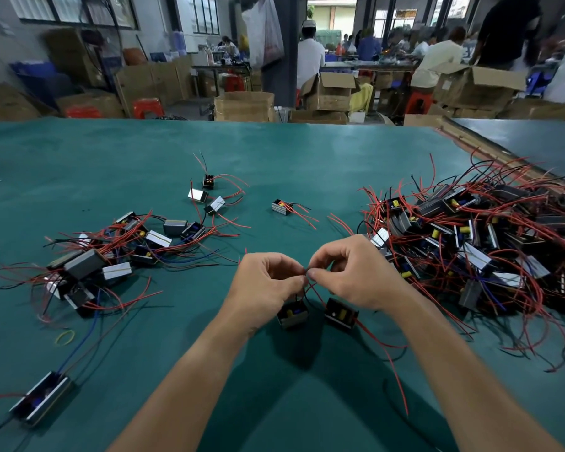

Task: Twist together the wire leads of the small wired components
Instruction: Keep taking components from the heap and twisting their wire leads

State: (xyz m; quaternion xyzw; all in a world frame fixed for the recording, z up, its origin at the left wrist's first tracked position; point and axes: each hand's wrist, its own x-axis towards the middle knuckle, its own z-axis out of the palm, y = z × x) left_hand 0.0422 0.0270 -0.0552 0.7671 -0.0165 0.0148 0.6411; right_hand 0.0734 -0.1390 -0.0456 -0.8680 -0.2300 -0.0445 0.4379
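Both hands—L (pixel 268 282), R (pixel 349 272)—pinch wire leads (pixel 311 288) btwn them.

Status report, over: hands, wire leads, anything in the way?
Left hand and right hand both pinch the red wire leads. Two small wired components below them. Nothing blocks; component pile lies right.

We hold up by their leads a small black box-shaped component with yellow and blue parts inside (pixel 292 314) and a second black box component (pixel 341 313), side by side and tilted. Their thin red wire leads (pixel 311 287) cross and meet in a pinch above them. A tangled heap of like components (pixel 470 236) lies to our right and a looser scatter (pixel 111 252) to our left.
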